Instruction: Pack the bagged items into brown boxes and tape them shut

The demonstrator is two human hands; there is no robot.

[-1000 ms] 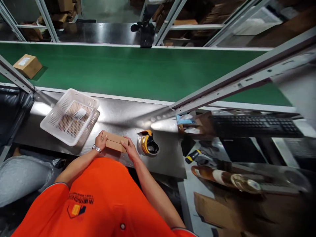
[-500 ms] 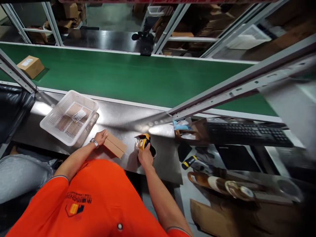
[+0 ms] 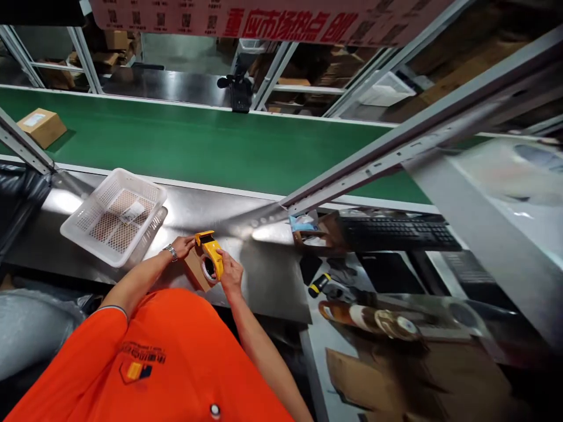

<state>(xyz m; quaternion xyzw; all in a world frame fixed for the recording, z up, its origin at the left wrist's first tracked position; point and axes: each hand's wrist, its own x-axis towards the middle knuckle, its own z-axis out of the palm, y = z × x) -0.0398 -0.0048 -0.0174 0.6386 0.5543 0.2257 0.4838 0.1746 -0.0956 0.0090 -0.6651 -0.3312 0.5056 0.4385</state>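
**Your right hand [image 3: 231, 274] grasps the tape dispenser [image 3: 214, 258] over the carton [image 3: 193, 266]**

Above you, a pink banner [image 3: 290, 26] carries large red Chinese characters, 市场热点 among them, with small square codes beside them. Your orange shirt [image 3: 193, 351] bears a dark hexagonal logo [image 3: 136, 372] with lettering over it. A white label [image 3: 34, 119] sits on the brown box [image 3: 48, 130] at the far left of the belt; another [image 3: 133, 211] shows inside the white basket [image 3: 88, 249]. Their print is too small to read.

The carton lies on the bench [image 3: 268, 275], close to the near edge and right in front of you. Your left hand [image 3: 183, 247] is at its left end, beside the dispenser's front; at this size you can't fairly tell whether those fingers clamp the carton or only press it. The basket stands to the left, well apart from the carton. Right of your right hand, steel runs to the bench's right edge.

The bench is shiny metal. Beyond it runs the green belt [image 3: 189, 140], crossed on the right by a slanting metal rail [image 3: 373, 149]. A black keyboard [image 3: 396, 233] lies at your right.
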